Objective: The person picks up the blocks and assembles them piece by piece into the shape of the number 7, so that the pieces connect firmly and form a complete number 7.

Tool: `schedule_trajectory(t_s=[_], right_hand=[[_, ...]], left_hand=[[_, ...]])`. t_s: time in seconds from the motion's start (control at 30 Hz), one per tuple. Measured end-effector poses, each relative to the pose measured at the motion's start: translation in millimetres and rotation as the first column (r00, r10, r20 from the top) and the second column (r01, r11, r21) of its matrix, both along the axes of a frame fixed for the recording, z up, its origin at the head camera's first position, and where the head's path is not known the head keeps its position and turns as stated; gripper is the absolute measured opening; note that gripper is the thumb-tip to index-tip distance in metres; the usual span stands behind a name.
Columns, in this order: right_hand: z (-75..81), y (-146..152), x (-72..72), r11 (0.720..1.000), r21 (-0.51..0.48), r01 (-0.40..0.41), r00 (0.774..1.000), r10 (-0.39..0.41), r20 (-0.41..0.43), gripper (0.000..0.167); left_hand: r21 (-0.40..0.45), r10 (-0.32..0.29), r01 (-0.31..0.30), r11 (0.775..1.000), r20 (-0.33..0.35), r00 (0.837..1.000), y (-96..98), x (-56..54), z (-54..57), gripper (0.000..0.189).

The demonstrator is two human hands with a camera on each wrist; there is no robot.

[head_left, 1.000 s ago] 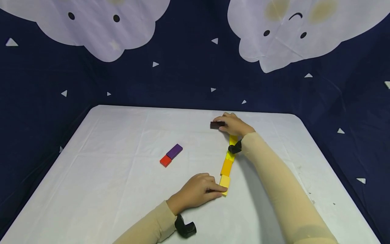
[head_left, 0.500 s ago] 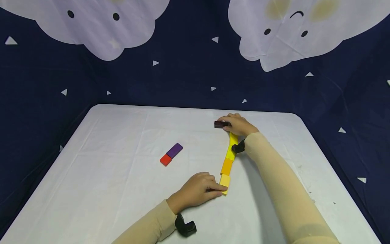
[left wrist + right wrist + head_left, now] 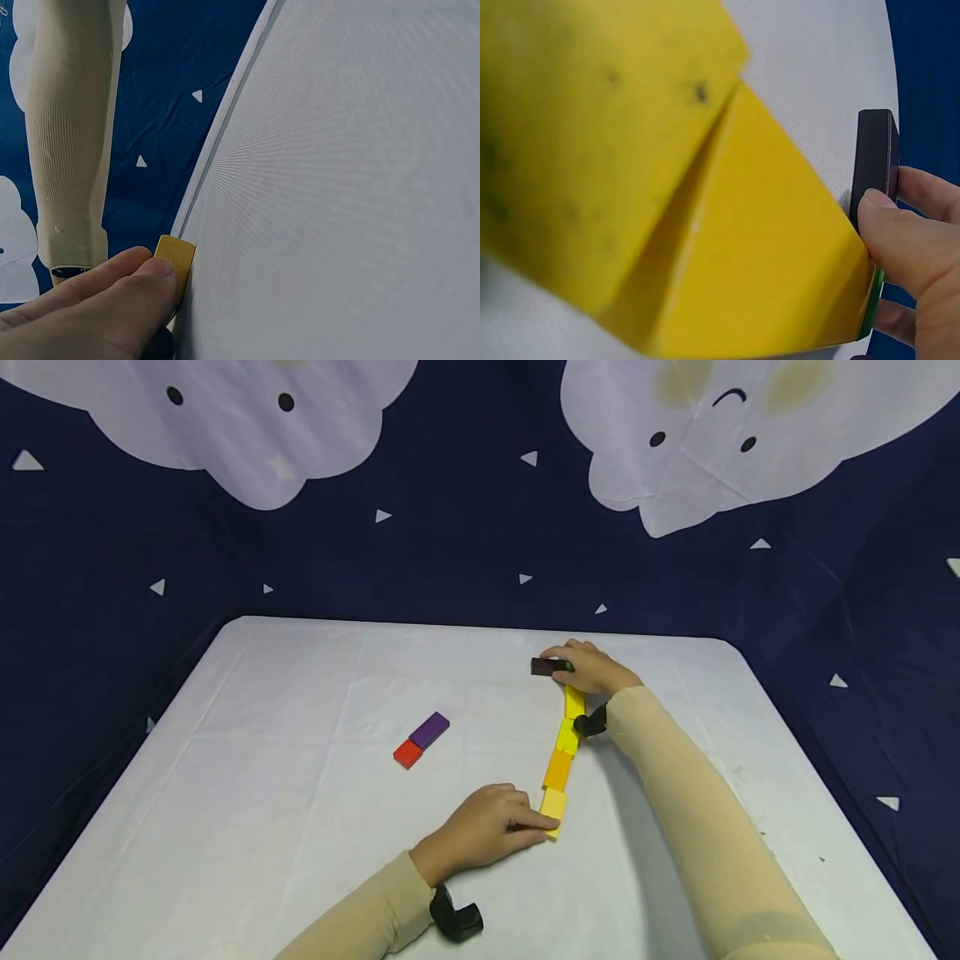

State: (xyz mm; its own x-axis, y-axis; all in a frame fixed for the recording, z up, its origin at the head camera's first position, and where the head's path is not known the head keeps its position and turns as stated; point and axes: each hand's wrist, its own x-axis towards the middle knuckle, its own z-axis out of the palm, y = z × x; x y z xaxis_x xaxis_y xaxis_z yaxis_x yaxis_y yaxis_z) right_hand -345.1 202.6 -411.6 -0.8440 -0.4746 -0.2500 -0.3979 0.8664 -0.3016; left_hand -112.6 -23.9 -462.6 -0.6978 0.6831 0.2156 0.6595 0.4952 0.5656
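A row of several yellow and orange blocks runs away from me, with a pale yellow block (image 3: 553,804) at the near end and an orange block (image 3: 557,770) behind it. My left hand (image 3: 491,831) pinches the near end of the pale yellow block between thumb and index finger. At the far end, my right hand (image 3: 592,668) holds a dark brown block (image 3: 550,667) crosswise to the row. In the right wrist view, a green block's edge (image 3: 871,304) shows between the row's far yellow block (image 3: 772,247) and the fingers, which hide most of it.
A purple block (image 3: 430,731) and a red block (image 3: 408,754) lie end to end, left of the row. The white table (image 3: 300,793) has its far edge just beyond my right hand, and a dark blue patterned cloth (image 3: 465,568) hangs behind it.
The right hand has shifted a little to the right with the dark brown block, slowing toward now. The left hand and the purple and red blocks stay where they were.
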Motion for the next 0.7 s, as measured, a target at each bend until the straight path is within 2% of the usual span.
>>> schedule_trajectory(t_s=[0.4,0.7], right_hand=[[0.2,1.5,0.3,1.000,-0.023,0.006,0.999,-0.005,0.034,0.043],[-2.7,1.4,0.1,1.000,-0.009,0.010,1.000,-0.009,0.015,0.046]], left_hand=[[-0.003,0.005,-0.005,1.000,0.005,1.000,0.1,0.7,0.5,0.025],[-0.009,0.004,-0.004,1.000,-0.005,1.000,0.0,1.0,1.0,0.025]])
